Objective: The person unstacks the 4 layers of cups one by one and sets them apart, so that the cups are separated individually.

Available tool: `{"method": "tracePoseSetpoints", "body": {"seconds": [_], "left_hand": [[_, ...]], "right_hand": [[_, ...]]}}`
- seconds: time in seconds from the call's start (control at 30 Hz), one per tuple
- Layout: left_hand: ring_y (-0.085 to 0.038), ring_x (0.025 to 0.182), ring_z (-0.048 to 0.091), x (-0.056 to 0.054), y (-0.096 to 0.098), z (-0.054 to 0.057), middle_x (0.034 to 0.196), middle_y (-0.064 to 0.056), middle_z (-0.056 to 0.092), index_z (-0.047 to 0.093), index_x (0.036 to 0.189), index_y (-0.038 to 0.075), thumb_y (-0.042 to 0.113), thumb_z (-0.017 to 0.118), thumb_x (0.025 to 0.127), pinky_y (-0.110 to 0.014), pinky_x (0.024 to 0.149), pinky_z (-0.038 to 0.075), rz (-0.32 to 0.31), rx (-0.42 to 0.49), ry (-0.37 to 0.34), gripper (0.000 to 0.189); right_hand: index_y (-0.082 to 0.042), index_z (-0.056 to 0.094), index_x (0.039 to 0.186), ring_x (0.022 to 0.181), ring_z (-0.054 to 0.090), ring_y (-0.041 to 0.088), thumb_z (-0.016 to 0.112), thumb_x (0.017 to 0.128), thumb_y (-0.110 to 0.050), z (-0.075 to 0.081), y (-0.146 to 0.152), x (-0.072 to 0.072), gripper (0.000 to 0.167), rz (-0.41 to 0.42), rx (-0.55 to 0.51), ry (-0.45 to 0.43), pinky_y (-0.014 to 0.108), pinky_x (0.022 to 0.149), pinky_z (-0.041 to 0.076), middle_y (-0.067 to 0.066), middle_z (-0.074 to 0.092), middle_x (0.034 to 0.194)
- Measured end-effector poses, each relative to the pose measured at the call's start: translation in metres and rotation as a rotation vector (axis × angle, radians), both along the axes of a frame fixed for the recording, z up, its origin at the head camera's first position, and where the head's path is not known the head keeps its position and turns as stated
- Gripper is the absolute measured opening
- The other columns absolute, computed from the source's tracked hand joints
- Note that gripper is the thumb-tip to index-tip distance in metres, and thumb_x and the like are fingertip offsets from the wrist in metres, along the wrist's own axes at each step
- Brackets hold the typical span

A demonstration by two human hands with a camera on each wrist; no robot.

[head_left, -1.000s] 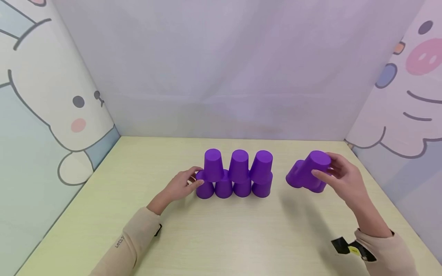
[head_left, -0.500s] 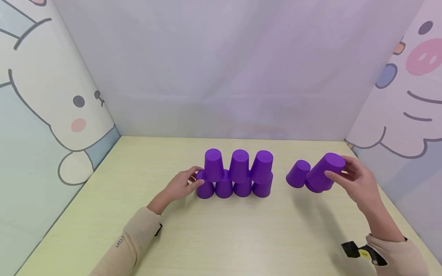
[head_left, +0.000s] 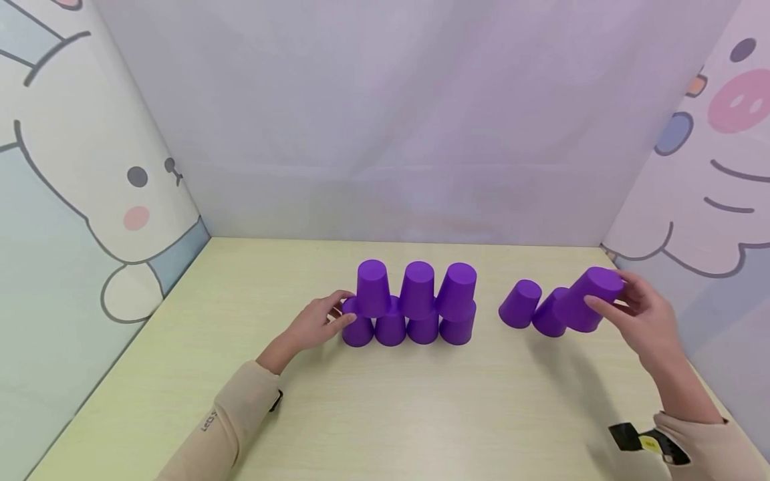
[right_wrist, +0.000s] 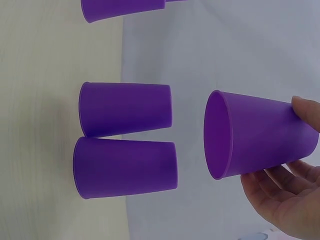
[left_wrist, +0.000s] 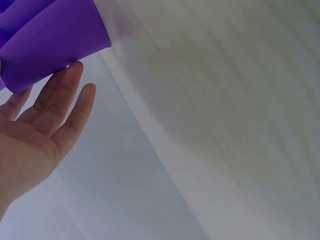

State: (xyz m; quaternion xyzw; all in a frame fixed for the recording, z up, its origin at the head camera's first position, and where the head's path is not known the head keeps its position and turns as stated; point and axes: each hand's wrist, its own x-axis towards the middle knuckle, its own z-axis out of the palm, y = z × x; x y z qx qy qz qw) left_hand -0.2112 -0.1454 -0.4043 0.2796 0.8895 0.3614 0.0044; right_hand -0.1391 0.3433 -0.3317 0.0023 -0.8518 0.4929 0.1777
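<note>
A lower row of purple cups [head_left: 423, 329] stands upside down on the table, with three more purple cups [head_left: 418, 288] upside down across them as a second tier. My left hand [head_left: 315, 323] rests at the left end, thumb in front and fingers behind the leftmost lower cup [head_left: 358, 332]; in the left wrist view its fairly straight fingers [left_wrist: 67, 90] touch a cup's side. To the right, my right hand [head_left: 646, 317] grips a purple cup [right_wrist: 265, 135] near its base, mouth down and off the table. Under and left of it stand two purple cups [right_wrist: 125, 167].
The pale wood-grain table [head_left: 385, 407] runs back to a plain light curtain [head_left: 385, 133]. Side panels with cartoon animals [head_left: 90, 167] border it left and right. A gap separates the tiered cups from the two standing at right.
My right hand has moved right with its cup, away from the tiers, uncovering the two standing cups more. My left hand and the tiered cups stay where they were.
</note>
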Motion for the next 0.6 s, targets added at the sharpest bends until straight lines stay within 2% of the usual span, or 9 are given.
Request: {"method": "tracePoseSetpoints", "body": {"seconds": [0.17,0.6], "left_hand": [[-0.016,0.081,0.06,0.0,0.0,0.0,0.091,-0.003,0.063,0.05,0.121,0.005,0.023,0.056,0.092,-0.027,0.065,0.047,-0.002,0.003,0.002,0.034],[-0.016,0.081,0.06,0.0,0.001,0.001,0.092,-0.004,0.063,0.05,0.121,0.006,0.023,0.055,0.092,-0.028,0.065,0.047,-0.005,0.003,0.006,0.035]], "right_hand": [[-0.022,0.048,0.129,0.082,0.054,-0.012,0.068,0.081,-0.006,-0.001,0.009,0.0,0.054,-0.011,-0.01,-0.004,0.004,0.067,0.041,-0.026,0.054,0.094],[-0.032,0.048,0.115,0.081,0.051,-0.012,0.068,0.082,-0.009,-0.003,0.029,0.001,0.046,-0.064,0.0,-0.038,0.004,0.065,0.04,-0.028,0.052,0.093]]}}
